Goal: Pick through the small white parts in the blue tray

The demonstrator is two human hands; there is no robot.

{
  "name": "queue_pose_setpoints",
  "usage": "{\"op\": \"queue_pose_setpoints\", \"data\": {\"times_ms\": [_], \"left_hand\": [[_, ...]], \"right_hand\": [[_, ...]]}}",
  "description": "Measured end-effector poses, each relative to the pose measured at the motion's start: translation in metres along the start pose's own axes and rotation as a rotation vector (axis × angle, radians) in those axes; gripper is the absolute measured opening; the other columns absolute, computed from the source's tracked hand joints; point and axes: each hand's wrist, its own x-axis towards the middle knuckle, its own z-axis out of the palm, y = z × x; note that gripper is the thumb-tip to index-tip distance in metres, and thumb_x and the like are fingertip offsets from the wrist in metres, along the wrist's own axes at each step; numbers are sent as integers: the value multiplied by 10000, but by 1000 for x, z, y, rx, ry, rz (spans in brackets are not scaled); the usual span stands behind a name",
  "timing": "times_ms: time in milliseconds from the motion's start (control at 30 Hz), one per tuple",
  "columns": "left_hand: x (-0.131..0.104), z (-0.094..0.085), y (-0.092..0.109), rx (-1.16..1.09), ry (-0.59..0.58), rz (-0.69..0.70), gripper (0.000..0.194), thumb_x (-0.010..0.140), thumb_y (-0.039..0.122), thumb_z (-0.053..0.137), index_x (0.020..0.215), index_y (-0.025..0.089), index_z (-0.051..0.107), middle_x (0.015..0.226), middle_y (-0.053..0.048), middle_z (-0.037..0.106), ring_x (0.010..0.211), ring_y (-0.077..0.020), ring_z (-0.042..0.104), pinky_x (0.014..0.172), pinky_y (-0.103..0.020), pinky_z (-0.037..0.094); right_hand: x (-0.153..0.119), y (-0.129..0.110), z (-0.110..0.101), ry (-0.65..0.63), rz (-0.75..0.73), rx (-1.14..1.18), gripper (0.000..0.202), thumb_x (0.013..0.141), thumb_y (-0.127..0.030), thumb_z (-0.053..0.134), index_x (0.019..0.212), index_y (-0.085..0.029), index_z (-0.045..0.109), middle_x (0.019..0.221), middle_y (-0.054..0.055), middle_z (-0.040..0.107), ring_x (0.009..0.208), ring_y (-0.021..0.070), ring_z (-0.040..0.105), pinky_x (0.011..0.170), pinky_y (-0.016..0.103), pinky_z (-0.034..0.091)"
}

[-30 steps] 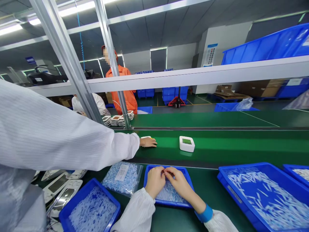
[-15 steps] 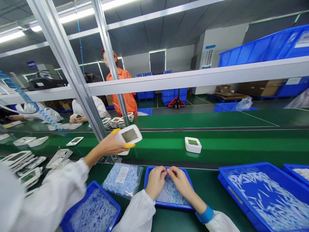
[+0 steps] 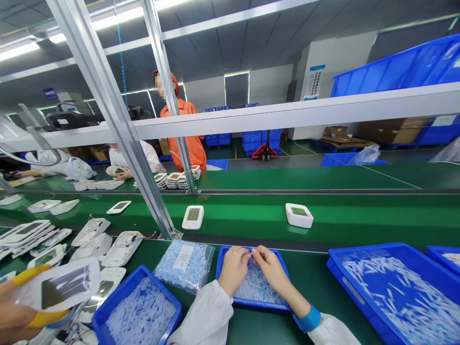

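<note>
My left hand (image 3: 234, 270) and my right hand (image 3: 270, 272) meet over a small blue tray (image 3: 262, 304) of pale blue and white strips. The fingertips of both are pinched together, almost touching; whatever lies between them is too small to make out. A blue band circles my right wrist. Left of the tray lies a clear bag (image 3: 184, 264) of similar pieces with a white label. Another blue tray (image 3: 172, 318) of small pieces stands farther left, beside my left sleeve.
A larger blue bin (image 3: 354, 299) of white strips stands at right. White devices (image 3: 193, 217) sit on the green belt (image 3: 244, 211). At left, a co-worker's hand (image 3: 17, 306) holds a white device near piled housings. Metal posts (image 3: 118, 110) rise ahead.
The co-worker's arm has drawn back to the lower left with a device. A device stands uncovered on the belt, and another has shifted right. My hands keep their pinch.
</note>
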Motion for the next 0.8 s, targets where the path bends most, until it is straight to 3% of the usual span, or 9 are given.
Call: {"op": "queue_pose_setpoints", "data": {"times_ms": [800], "left_hand": [[-3, 4, 0, 93, 5, -18, 217, 809, 136, 495, 668, 178, 655, 725, -22, 673, 721, -164, 564, 709, -288, 361]], "right_hand": [[0, 8, 3, -6, 1, -76, 322, 885, -410, 387, 636, -208, 373, 572, -18, 435, 552, 145, 406, 530, 253, 282]]}}
